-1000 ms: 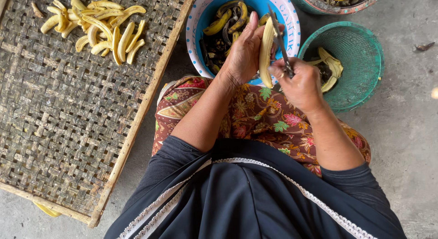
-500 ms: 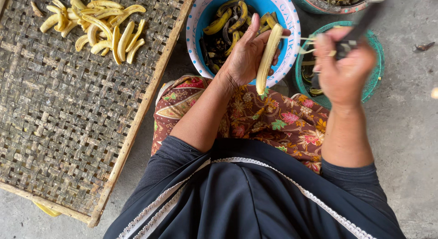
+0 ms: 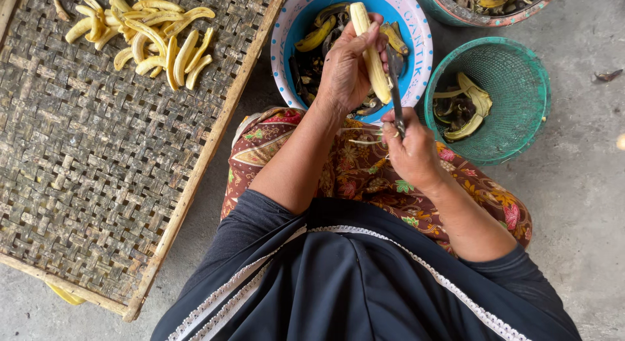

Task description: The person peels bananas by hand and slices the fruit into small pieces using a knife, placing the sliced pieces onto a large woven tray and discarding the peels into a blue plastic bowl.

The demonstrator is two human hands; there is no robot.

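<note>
Far left, one woven bamboo tray lies on the concrete floor, with a heap of peeled bananas in its top corner, roughly twenty, too overlapped to count exactly. One yellow scrap peeks from under the tray's near edge. Moving across: one blue bowl with a patterned white rim, dark peels and a few unpeeled bananas inside. Above it the left hand has its grip closed around one pale peeled banana, held upright. Just beside it, the right hand grips a dark-bladed knife, blade pointing up along the banana's side, over the floral skirt. Further right, one green basket holds a few peels, and one more basin shows at the top edge.

Half a second ago the right hand was up over the green basket; now it is back at the lap with the blade against the banana, which stands more upright.
</note>
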